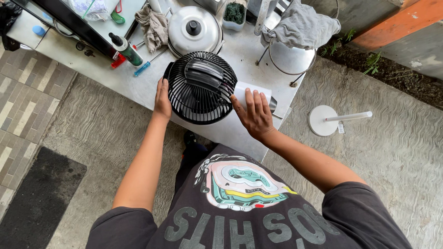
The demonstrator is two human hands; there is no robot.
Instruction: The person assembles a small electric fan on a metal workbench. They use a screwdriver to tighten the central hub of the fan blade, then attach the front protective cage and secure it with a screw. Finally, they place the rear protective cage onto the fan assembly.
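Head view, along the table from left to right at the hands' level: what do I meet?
Left hand → black fan cage → right hand → white stand base with pole on the ground.

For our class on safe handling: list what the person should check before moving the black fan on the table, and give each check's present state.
1. Left hand on the fan's black grille: ok, it touches the rim.
2. Right hand steadying the white body: ok, it lies on it.
3. Fan resting on the table: ok.
4. Space near the fan: not ok; the pot lid and blue screwdriver lie close.
5. Power cord unplugged: cannot tell.
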